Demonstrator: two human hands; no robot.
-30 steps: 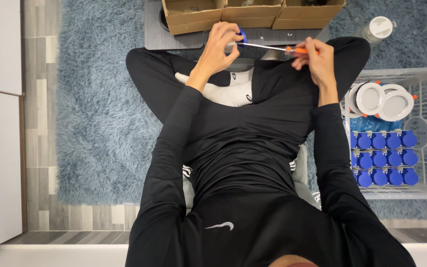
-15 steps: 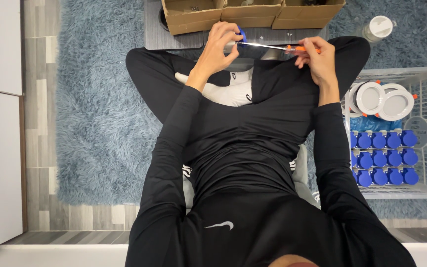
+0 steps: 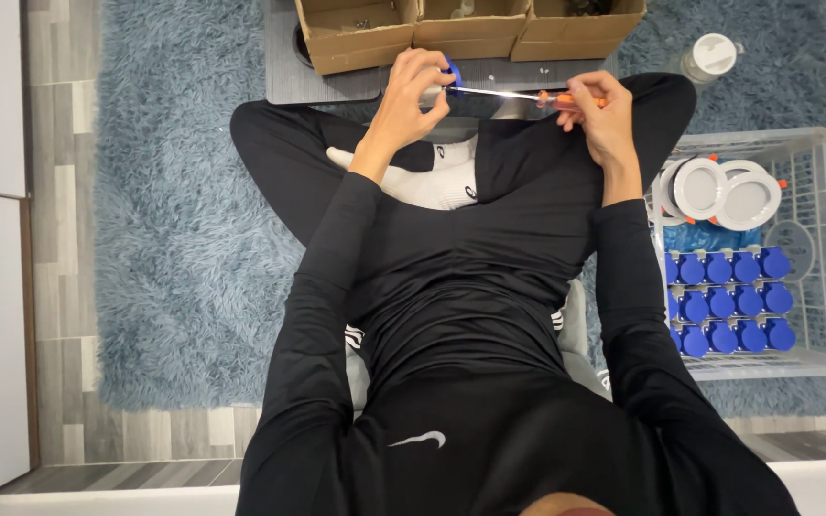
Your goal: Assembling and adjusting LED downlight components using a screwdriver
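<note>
I sit cross-legged on a blue shaggy rug. My left hand [image 3: 415, 94] pinches a small blue round part [image 3: 452, 73] in front of the cardboard boxes. My right hand [image 3: 597, 113] grips a screwdriver by its orange handle [image 3: 566, 98]. Its thin metal shaft [image 3: 494, 92] runs left, and the tip meets the blue part in my left hand. Both hands hover above my crossed legs and white socks.
Three open cardboard boxes [image 3: 470, 27] stand on a grey board [image 3: 289, 72] ahead. A white wire basket [image 3: 819, 239] on my right holds several blue round parts [image 3: 728, 301] and white round lamp housings [image 3: 724, 191]. A white-lidded jar [image 3: 709, 55] stands beyond it.
Both hands have stayed nearly in place, and the screwdriver tip remains at the blue part. My right hand has shifted only slightly on the handle.
</note>
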